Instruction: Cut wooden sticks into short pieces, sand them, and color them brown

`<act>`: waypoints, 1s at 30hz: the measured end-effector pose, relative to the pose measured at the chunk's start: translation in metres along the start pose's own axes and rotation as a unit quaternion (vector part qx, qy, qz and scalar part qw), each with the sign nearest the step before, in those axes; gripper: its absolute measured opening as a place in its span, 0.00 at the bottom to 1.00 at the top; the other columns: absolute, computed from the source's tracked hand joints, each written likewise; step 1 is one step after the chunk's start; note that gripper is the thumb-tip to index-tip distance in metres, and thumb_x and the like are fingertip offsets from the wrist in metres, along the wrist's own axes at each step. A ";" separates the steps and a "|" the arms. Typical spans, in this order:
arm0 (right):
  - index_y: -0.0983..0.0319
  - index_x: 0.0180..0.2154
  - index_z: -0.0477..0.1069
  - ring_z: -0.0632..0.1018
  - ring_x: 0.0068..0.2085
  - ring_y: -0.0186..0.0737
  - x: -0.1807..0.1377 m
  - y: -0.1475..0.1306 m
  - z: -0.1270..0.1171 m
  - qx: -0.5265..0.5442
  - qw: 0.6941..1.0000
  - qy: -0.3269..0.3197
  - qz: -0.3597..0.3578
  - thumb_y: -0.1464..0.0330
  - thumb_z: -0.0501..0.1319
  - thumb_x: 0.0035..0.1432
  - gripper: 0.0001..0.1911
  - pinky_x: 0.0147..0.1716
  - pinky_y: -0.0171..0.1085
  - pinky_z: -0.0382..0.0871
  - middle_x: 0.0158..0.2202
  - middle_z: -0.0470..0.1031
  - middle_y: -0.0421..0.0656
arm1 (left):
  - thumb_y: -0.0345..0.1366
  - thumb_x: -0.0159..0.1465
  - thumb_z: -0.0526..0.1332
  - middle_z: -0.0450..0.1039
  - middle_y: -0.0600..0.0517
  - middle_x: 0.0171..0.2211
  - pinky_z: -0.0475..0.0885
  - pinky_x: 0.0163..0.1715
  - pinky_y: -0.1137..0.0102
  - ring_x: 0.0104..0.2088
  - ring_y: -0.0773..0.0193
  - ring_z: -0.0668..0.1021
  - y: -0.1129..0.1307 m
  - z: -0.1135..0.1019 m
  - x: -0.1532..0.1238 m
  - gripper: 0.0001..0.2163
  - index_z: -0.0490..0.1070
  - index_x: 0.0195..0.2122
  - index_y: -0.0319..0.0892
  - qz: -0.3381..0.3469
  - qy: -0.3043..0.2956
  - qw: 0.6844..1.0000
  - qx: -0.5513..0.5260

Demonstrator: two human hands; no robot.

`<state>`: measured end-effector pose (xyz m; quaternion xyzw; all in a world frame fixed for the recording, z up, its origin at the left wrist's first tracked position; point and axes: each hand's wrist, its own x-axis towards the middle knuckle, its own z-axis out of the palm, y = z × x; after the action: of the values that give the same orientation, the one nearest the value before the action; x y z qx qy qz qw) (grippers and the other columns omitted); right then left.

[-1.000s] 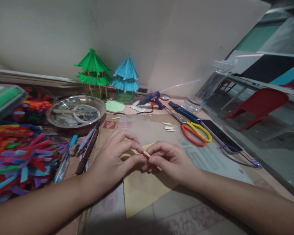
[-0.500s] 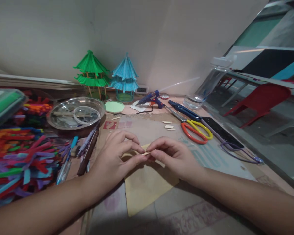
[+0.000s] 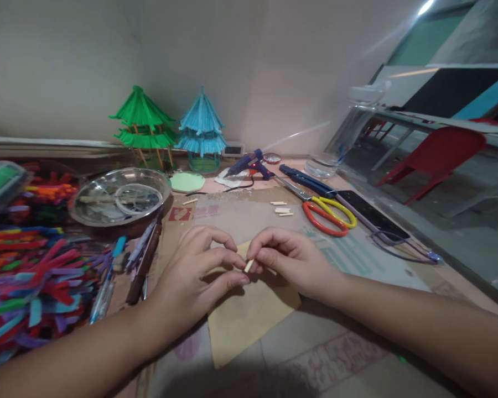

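My right hand pinches a short pale wooden stick between thumb and fingertips, its lower end pointing toward me. My left hand is beside it with thumb and index finger slightly apart around that end; whether they touch it I cannot tell. Both hands are over a yellow sheet, partly covered by them, on the paper-covered work surface. Several similar short sticks lie beyond my right hand, and one more stick lies farther left.
Orange-and-yellow-handled scissors, a phone and a glue gun lie behind and right. Green and blue model pagodas stand by the wall. Left are a clear round tray, pens and colourful fuzzy strips.
The small stick has turned from nearly level to a steep tilt in my right fingers. My left thumb and index finger have parted a little. The view has shifted slightly.
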<state>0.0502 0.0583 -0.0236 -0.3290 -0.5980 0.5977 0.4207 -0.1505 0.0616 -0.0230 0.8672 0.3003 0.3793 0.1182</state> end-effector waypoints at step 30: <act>0.63 0.29 0.74 0.71 0.28 0.30 0.007 0.001 -0.007 0.015 0.999 -0.013 0.031 0.60 0.69 0.52 0.13 0.32 0.33 0.68 0.26 0.73 0.37 | 0.32 0.68 0.57 0.72 0.52 0.38 0.67 0.42 0.67 0.42 0.63 0.73 0.001 0.004 0.003 0.06 0.74 0.37 0.44 0.052 -0.052 0.997 0.004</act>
<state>0.0531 0.0672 -0.0241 -0.3329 -0.5840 0.6236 0.3990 -0.1457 0.0624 -0.0234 0.9006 0.2498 0.3381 0.1106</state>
